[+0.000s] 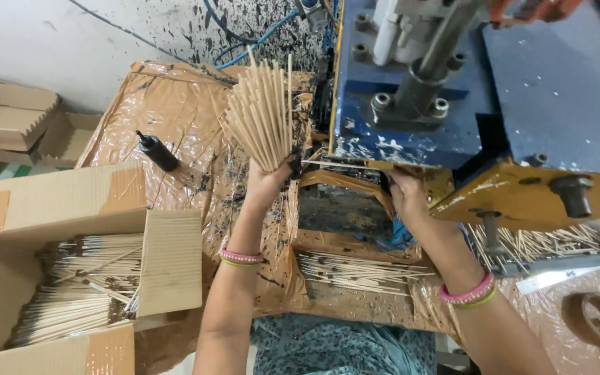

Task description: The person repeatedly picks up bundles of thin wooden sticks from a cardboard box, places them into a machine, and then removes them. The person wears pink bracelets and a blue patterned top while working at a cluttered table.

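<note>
While fanned sticks (262,114) stand up from left hand (267,182), clenched round their base, right hand (407,194) pinching one stick (342,165) at machine's (418,132) edge.

Blue machine (411,132) blocks ahead; open cardboard box (168,257) crowds left; plastic-covered table (175,111) between lies open.

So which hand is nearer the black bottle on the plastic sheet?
Left. The left hand, gripping the fanned stick bundle, is just right of the black bottle; the right hand is farther right, at the blue machine.
</note>
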